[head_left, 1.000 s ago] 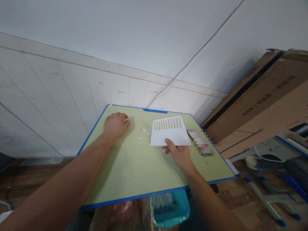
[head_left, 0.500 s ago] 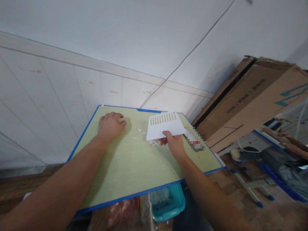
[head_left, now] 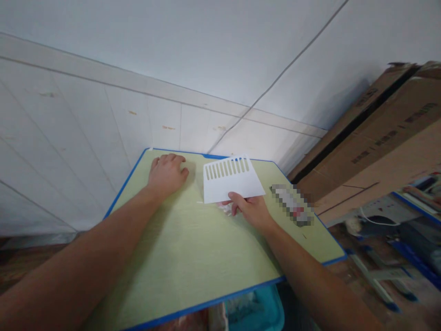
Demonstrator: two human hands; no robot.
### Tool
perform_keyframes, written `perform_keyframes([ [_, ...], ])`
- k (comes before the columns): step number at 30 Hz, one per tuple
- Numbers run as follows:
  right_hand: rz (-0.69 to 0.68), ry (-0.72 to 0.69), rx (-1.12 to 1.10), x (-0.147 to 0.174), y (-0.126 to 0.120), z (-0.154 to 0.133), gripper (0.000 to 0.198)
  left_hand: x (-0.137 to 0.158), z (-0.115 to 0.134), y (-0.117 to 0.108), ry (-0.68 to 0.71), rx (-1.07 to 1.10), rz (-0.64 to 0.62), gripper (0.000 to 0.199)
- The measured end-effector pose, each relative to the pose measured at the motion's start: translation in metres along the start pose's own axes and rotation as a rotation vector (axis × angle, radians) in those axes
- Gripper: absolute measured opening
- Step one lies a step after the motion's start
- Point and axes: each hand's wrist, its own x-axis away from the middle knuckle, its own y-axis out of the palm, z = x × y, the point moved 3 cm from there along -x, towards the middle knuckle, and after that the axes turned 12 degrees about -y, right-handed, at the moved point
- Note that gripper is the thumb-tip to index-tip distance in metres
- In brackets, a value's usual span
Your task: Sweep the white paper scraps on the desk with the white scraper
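Observation:
My right hand (head_left: 254,212) pinches the lower edge of a white card (head_left: 223,186) with a row of long slots cut along its far side. The thumb lies on top and the fingers are beneath, with the card tilted above the pale green tabletop (head_left: 193,257). Some small whitish scraps (head_left: 225,208) show below the card, partly hidden by it and my fingers. My left hand (head_left: 167,174) rests at the far left of the tabletop, fingers loosely bent and thumb apart, with nothing visible in it.
A blurred-out item (head_left: 292,204) lies on the right of the tabletop. Large cardboard boxes (head_left: 379,138) lean at the right, beside the white wall (head_left: 206,55) with its grey cable (head_left: 275,82). Below the near edge is a turquoise bin (head_left: 275,312). Another desk stands far right.
My right hand has shifted the slotted card slightly left over the tabletop, covering more of the scraps. The view has turned slightly. My left hand stays at the table's far left.

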Motion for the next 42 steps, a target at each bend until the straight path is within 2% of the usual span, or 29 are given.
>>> perform_keyframes([
  [3, -0.061, 0.042, -0.015, 0.004, 0.001, -0.002, 0.032, -0.001, 0.000, 0.008, 0.006, 0.024, -0.016, 0.052],
  [6, -0.034, 0.044, -0.048, 0.008, -0.001, -0.004, 0.028, 0.001, 0.000, 0.010, -0.002, 0.029, -0.015, 0.052],
  [10, 0.053, 0.013, -0.037, 0.008, -0.003, -0.002, 0.030, 0.004, -0.002, 0.005, -0.031, 0.014, -0.009, 0.051],
  [16, 0.018, 0.027, -0.078, 0.007, 0.006, -0.001, 0.028, 0.013, -0.006, -0.006, -0.104, -0.057, 0.044, 0.050],
  [20, -0.056, 0.051, -0.150, 0.010, 0.012, 0.000, 0.026, 0.017, -0.003, -0.010, -0.140, -0.113, 0.055, 0.050],
  [23, -0.039, 0.035, -0.178, 0.011, 0.012, 0.001, 0.028, 0.017, -0.002, -0.011, -0.149, -0.128, 0.064, 0.052],
  [26, 0.002, 0.035, -0.164, 0.012, 0.012, 0.001, 0.031, 0.016, -0.006, -0.010, -0.149, -0.099, 0.073, 0.054],
  [31, -0.042, 0.074, -0.129, 0.023, 0.011, -0.006, 0.028, 0.009, -0.015, -0.004, -0.151, 0.012, 0.069, 0.052],
  [35, 0.058, 0.065, -0.031, 0.033, 0.002, -0.014, 0.033, 0.005, -0.017, 0.001, -0.167, 0.068, 0.044, 0.047],
  [42, 0.072, 0.132, 0.085, 0.066, -0.014, -0.022, 0.036, 0.009, -0.013, -0.002, -0.165, 0.142, 0.018, 0.048],
])
